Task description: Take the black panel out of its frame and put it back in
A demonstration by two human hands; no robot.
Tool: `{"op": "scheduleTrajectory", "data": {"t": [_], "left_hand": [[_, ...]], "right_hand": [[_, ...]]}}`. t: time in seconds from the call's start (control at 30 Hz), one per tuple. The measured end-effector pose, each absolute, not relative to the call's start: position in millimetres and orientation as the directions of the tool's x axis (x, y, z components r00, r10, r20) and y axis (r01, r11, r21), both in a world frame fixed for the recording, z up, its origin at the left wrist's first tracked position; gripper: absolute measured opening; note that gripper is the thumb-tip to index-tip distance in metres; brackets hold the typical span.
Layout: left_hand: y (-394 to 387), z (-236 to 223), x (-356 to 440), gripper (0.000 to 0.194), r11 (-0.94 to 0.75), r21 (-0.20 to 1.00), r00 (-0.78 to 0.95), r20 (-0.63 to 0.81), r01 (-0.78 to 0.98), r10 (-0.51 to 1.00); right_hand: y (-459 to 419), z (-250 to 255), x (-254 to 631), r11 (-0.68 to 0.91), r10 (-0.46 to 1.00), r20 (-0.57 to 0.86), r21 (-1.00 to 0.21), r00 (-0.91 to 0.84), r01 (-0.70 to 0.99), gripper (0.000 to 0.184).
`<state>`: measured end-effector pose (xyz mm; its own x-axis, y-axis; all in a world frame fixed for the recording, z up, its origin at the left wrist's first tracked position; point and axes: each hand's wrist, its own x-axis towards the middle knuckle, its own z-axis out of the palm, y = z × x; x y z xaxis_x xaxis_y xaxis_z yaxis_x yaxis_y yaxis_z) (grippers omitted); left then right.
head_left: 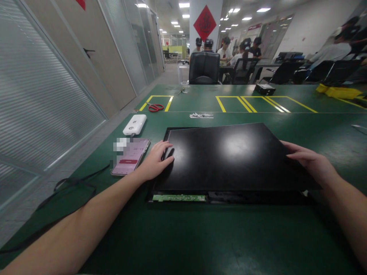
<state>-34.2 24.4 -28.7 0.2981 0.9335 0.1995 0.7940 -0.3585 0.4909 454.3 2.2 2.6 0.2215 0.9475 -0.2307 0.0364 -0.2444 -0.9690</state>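
Observation:
A glossy black screen panel [229, 160] lies over a thin black frame [258, 198], its right side tilted up off the frame. Along the frame's near edge a narrow green circuit board [179, 198] shows. My left hand [157, 160] grips the panel's left edge, thumb on the top face. At the right edge, my right hand [306, 160] pinches the raised side, thumb above and the other fingers partly hidden underneath. Most of the frame is covered by the panel.
Left of the panel lie a phone [130, 156], a white power bank [134, 125] and a black cable [77, 179]. Red-handled scissors [155, 107], white scraps [201, 115] and a small black box [265, 89] sit farther back on the green table [200, 240]. People sit beyond.

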Motion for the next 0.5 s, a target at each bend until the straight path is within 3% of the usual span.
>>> {"op": "scheduleTrajectory", "data": {"t": [0.17,0.3,0.5], "left_hand": [[26.2,-30.9,-35.9,0.046,-0.369,0.484,0.303,0.211,0.794,0.929],[26.0,-30.7,-35.7,0.046,-0.367,0.483,0.304,0.206,0.795,0.93],[27.4,-32.1,-37.0,0.05,-0.366,0.484,0.306,0.201,0.795,0.931]], "right_hand": [[7.0,3.4,452.6,-0.265,0.916,-0.264,-0.963,0.303,-0.039,0.043],[4.8,7.8,451.1,-0.159,0.868,-0.18,-0.984,0.463,-0.084,0.044],[1.4,9.2,452.4,-0.141,0.867,-0.103,-0.989,0.487,0.041,0.043]]}}
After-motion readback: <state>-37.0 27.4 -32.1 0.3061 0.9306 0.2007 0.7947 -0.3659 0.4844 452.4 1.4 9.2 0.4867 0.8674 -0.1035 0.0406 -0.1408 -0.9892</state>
